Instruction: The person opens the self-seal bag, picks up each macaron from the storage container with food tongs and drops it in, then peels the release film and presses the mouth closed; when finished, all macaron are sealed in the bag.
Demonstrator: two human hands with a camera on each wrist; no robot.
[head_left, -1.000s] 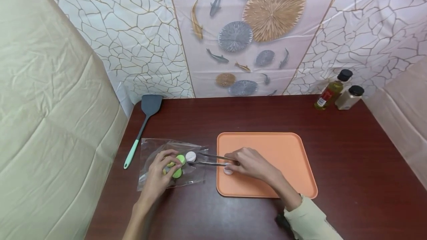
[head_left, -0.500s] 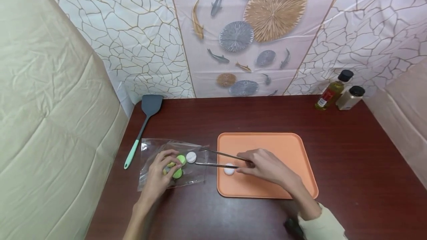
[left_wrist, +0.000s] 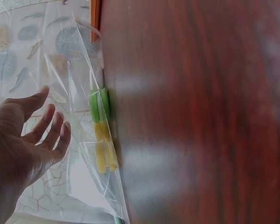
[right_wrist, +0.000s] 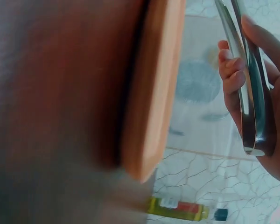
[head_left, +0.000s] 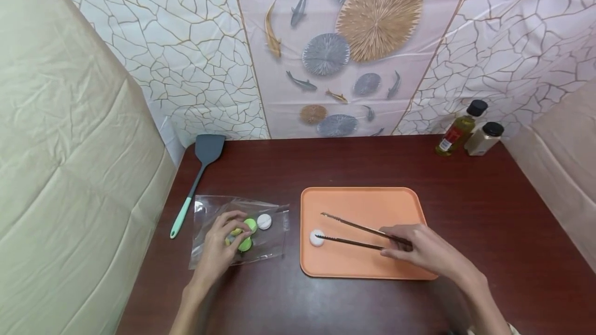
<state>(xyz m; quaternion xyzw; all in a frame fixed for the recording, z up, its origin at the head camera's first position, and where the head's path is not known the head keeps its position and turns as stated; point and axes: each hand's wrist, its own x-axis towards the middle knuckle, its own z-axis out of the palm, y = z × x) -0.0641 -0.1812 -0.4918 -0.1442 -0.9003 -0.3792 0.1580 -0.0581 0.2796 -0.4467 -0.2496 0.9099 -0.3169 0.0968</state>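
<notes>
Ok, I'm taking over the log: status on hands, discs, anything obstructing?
Right hand grips tongs, tips apart. Left hand over clear bag, partly hiding its discs. One white disc on tray, another in bag.

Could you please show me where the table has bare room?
Bare table lies behind the orange tray, between the spatula and the red-labelled bottle, and right of the tray, before that bottle. Crowded: the clear bag, with discs inside and the left hand over it, and the tray's front, with a white disc, tongs and the right hand.
</notes>
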